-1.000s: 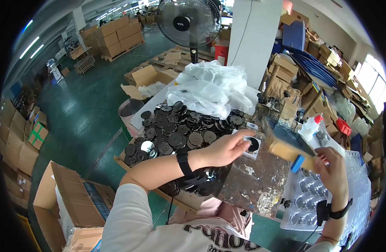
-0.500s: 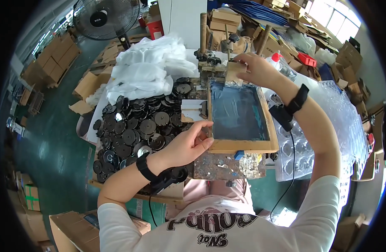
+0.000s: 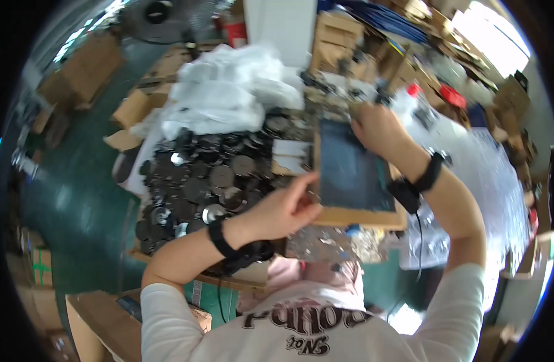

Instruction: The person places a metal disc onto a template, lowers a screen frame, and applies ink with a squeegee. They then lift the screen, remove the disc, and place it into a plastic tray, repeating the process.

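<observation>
A screen-printing frame with wooden rails and a dark blue-grey mesh lies in front of me on a stained work board. My left hand is at its left rail, thumb and index finger against the wood, the other fingers curled. Over the far right part of the mesh, my right hand is closed and blurred. Its fingers grip a wooden squeegee, mostly hidden by the hand. Left of the frame lies a white card-like piece, beside a heap of black round discs.
White soft sheets are piled behind the discs. Clear plastic trays stack at the right. A bottle with a red cap stands at the far right. Cardboard boxes and a fan are farther off.
My right hand has come nearer, from the frame's far edge onto the mesh. My left hand stays at the left rail. The whole view has shifted slightly and blurred.
</observation>
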Demonstrator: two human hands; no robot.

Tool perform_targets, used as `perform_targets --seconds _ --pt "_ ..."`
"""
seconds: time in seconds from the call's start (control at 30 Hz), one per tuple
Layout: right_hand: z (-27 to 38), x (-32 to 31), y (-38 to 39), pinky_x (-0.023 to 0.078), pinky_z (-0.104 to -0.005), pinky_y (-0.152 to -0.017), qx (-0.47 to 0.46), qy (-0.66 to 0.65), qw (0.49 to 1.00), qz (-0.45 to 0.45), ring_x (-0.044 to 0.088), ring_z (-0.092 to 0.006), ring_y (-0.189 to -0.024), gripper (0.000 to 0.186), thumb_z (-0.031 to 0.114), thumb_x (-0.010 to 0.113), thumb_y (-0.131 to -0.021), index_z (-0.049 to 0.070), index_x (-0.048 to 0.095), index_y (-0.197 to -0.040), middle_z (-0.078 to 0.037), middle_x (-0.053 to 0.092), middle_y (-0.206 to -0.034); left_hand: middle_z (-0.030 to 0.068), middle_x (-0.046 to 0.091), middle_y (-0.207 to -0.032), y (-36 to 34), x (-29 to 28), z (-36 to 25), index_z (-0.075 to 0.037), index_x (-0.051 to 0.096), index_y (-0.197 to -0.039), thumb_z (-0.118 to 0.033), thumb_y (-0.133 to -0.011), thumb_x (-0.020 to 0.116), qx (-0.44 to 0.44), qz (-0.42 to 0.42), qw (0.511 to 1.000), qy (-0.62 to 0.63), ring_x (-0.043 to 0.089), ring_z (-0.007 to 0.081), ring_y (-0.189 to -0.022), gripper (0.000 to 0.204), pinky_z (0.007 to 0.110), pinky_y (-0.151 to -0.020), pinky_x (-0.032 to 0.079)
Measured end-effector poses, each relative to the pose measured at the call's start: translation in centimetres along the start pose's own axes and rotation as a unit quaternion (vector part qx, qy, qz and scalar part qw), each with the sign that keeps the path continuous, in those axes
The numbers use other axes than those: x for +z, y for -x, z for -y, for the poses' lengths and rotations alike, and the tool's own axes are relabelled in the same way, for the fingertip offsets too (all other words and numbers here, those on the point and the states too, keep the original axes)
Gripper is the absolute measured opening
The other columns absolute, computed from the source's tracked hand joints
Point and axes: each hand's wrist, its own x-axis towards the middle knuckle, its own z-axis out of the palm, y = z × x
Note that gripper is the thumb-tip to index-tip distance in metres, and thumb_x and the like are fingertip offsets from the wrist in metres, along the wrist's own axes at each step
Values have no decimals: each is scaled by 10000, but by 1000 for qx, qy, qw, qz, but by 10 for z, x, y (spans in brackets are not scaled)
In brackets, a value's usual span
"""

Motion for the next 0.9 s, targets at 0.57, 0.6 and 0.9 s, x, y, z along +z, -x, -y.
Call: perform_targets --seconds 0.57,0.6,0.9 --pt "-7 -19 6 468 -416 -677 -66 -148 985 57 591 -372 -767 259 216 683 -727 20 613 -880 -194 608 -780 140 608 -773 1 3 10 17 155 -1383 -245 -871 573 15 11 999 -37 594 279 -678 711 354 -624 459" --pt "-8 -22 8 469 -413 -675 -70 -149 984 69 590 -370 -765 251 215 683 -727 22 617 -873 -192 609 -782 144 611 -779 -1 3 10 18 151 -1383 -248 -868 576 13 15 999 -37 598 285 -686 718 356 -626 461" --pt "-11 -31 7 461 -371 -668 -99 -137 985 24 583 -339 -752 255 183 681 -735 14 613 -913 -181 595 -787 159 625 -802 -1 -3 19 28 104 -1395 -262 -862 580 -2 45 997 -69 608 308 -710 772 370 -637 471"
